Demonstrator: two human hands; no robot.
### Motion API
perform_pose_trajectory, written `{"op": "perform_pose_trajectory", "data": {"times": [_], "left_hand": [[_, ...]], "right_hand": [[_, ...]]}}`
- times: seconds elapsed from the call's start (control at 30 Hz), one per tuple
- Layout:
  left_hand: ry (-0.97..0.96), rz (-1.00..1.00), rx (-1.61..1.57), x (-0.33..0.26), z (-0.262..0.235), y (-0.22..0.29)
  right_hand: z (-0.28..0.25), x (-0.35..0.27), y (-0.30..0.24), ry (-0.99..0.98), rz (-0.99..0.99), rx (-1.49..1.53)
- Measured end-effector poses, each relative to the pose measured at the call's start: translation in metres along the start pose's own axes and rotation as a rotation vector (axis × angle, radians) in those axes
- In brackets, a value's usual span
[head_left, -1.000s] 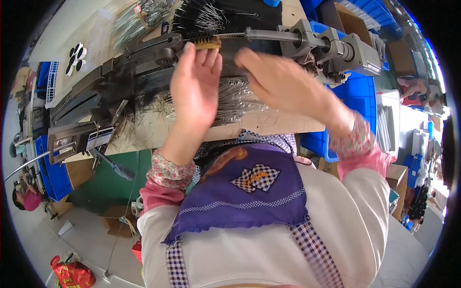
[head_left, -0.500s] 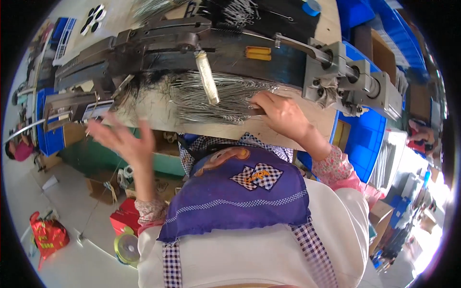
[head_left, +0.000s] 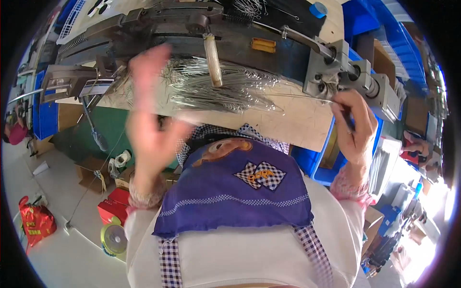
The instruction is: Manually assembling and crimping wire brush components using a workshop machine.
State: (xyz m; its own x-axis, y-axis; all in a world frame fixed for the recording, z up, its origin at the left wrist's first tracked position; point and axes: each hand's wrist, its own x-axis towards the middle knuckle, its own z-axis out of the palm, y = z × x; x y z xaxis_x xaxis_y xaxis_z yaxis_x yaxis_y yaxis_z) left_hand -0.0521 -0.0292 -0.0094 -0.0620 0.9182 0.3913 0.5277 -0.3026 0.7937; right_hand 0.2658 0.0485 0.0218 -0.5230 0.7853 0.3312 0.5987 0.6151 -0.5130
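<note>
My right hand point(head_left: 356, 126) pinches a thin metal wire point(head_left: 307, 98) that stretches left over the bench; it is beside the grey metal clamp block point(head_left: 322, 77). Something small and dark shows between its fingers, too little to name. My left hand point(head_left: 152, 108) is smeared by motion, its fingers stretched up and the thumb apart, with nothing visible in it. It hovers at the left end of a heap of metal wires point(head_left: 211, 92). A pale wrapped lever handle point(head_left: 212, 62) points down over that heap from the dark metal machine point(head_left: 187, 41).
A small yellow tray point(head_left: 263, 45) lies on the machine bed. Hooked wires point(head_left: 249, 6) and a blue tape roll point(head_left: 318, 9) lie at the back. A blue bin point(head_left: 314, 161) stands at the bench's right edge. A grey-handled lever point(head_left: 98, 137) hangs at the left.
My right hand has moved right from the heap to the clamp block, drawing a wire along. My left hand has moved right and up from the left-side lever. The grey-handled lever now hangs lower.
</note>
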Motion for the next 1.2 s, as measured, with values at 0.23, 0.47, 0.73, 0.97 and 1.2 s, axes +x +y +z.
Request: {"op": "perform_pose_trajectory", "data": {"times": [0.23,0.47,0.73,0.97,1.2], "left_hand": [[-0.466,-0.375,-0.376,0.001,0.017,0.000],[-0.102,-0.641,-0.781,0.009,0.071,-0.027],[-0.075,-0.746,-2.304,0.063,-0.018,0.002],[0.000,-0.101,-1.580,0.007,-0.020,-0.045],[-0.353,-0.092,-0.661,0.003,0.007,-0.045]], "right_hand": [[0.007,0.055,-0.039,0.048,-0.243,0.129],[0.069,0.110,0.007,0.108,-0.343,-0.276],[0.078,0.119,0.007,0.000,-0.401,-0.412],[0.098,0.164,0.007,-0.051,-0.300,-0.448],[0.136,0.101,-0.025,-0.280,-0.096,-0.475]]}}
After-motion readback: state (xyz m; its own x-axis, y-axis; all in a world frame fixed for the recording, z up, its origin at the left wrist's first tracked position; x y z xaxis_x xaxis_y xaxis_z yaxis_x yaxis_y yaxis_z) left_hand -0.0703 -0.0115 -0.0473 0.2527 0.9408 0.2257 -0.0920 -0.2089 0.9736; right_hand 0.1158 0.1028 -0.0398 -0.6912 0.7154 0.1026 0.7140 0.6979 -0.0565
